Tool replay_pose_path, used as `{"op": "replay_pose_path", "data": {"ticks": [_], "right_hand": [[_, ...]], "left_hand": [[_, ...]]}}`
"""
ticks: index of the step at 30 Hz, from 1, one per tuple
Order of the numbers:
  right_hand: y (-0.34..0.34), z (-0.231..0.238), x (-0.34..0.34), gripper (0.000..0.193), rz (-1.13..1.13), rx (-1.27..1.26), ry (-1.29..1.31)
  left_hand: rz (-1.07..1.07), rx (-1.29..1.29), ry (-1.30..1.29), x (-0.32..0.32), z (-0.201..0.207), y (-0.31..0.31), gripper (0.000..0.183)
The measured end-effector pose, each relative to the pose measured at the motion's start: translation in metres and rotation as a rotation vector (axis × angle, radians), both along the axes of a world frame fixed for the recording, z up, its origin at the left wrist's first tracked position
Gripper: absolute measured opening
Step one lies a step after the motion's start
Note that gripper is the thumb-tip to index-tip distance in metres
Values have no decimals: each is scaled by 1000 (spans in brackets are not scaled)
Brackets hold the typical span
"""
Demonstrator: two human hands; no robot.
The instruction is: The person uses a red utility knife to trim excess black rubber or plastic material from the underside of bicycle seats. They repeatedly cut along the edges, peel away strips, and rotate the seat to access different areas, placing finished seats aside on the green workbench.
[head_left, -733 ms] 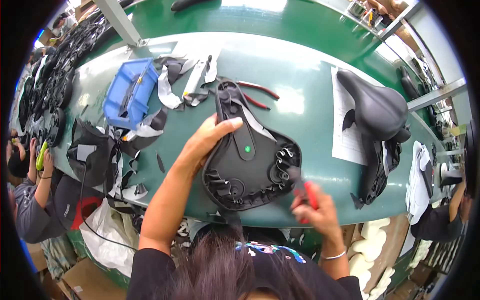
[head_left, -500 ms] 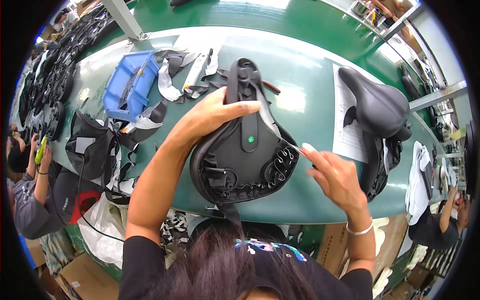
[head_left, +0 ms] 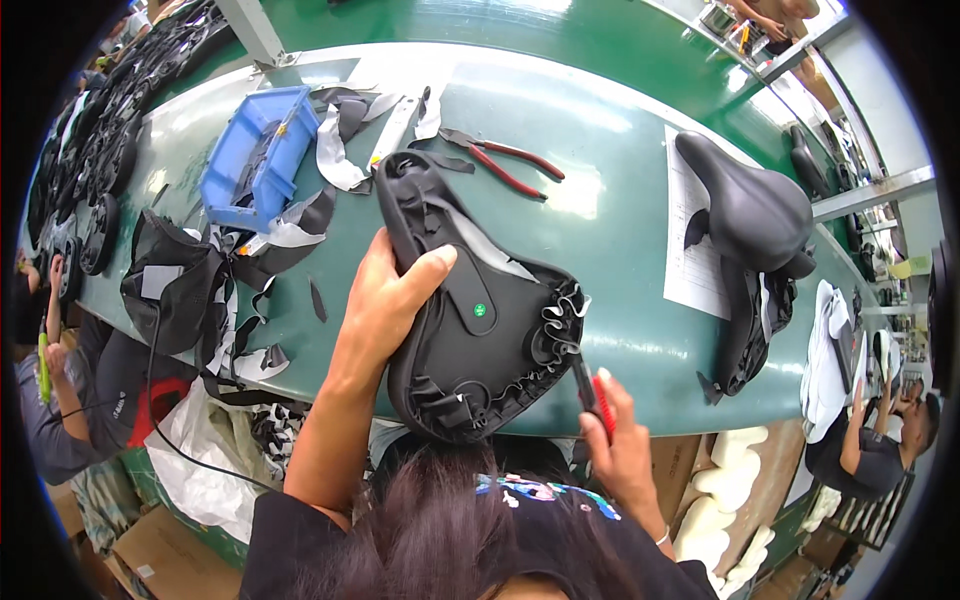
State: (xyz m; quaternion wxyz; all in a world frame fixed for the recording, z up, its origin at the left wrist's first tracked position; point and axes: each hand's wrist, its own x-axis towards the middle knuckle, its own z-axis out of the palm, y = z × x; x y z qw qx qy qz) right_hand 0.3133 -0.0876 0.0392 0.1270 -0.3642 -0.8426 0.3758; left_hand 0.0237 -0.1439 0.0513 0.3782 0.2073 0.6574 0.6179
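Observation:
My left hand [head_left: 385,300] grips the left side of an upturned black bicycle saddle [head_left: 440,345], its thumb lying on the underside near the nose. The saddle is tilted, with its nose up and to the left. Gathered black and white cover edging [head_left: 562,315] wrinkles along its wide rear rim, and a small green round sticker marks the base. In my right hand [head_left: 625,450] is a red-and-black utility knife [head_left: 603,400]; its front end is at the saddle's right rear edge. Whether the tip touches the edging is hard to tell.
Red-handled pliers [head_left: 510,165] lie beyond the saddle. To the left are a blue bin [head_left: 258,150], cover scraps [head_left: 340,150] and a black bag-like piece [head_left: 170,285]. A finished-looking saddle [head_left: 755,205] rests on a paper sheet [head_left: 690,270] at right. Other people work at both sides.
The saddle has turned counterclockwise and come nearer, uncovering the pliers. My right hand has moved down and toward me with the knife, whose red handle now shows.

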Motion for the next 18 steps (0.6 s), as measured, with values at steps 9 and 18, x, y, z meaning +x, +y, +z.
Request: {"op": "replay_pose_path", "data": {"ticks": [9,18], "right_hand": [[81,12,-94,55,-75,-36,387],[62,22,-87,56,-2,-79,443]], "left_hand": [[371,66,133,13,-35,-33,59],[-558,52,1293,37,7,45,30]]}}
